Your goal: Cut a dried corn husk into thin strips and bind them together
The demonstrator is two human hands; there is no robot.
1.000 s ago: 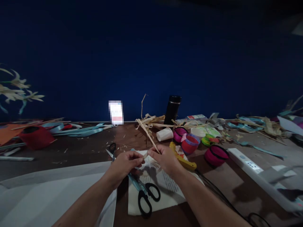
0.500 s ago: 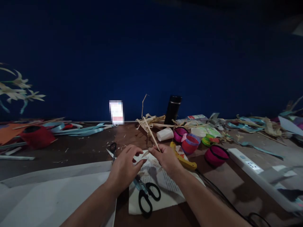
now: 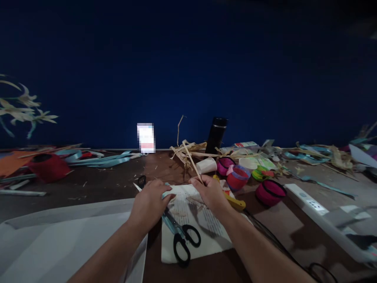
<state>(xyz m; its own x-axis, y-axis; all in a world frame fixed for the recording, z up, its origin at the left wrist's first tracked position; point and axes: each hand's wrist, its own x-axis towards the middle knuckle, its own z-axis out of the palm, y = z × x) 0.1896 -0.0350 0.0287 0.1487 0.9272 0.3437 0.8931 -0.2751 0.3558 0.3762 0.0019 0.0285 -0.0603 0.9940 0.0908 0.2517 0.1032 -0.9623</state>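
Note:
My right hand (image 3: 212, 194) is closed around a thin pale stick (image 3: 192, 162), which slants up and to the left from the fingers. My left hand (image 3: 151, 199) pinches a small light-blue strip (image 3: 168, 193), perhaps ribbon; most of it is hidden by the fingers. Both hands hover over a printed paper sheet (image 3: 206, 251), where small dry scraps lie. On that sheet, just below my left hand, rest black-handled scissors (image 3: 182, 243). Another pair of scissors (image 3: 141, 182) is partly covered behind my left hand.
A yellow-handled tool (image 3: 235, 202) lies beside my right wrist. Beyond stand a white cup (image 3: 206, 166), tape rolls (image 3: 270, 192), dried husk strips (image 3: 188, 148) and a black bottle (image 3: 217, 135). A power strip (image 3: 321, 216) lies right, white sheeting (image 3: 73, 239) left.
My left hand has gone from spread fingers to a pinch on the light-blue strip. My right hand still holds the stick and has shifted slightly up and right.

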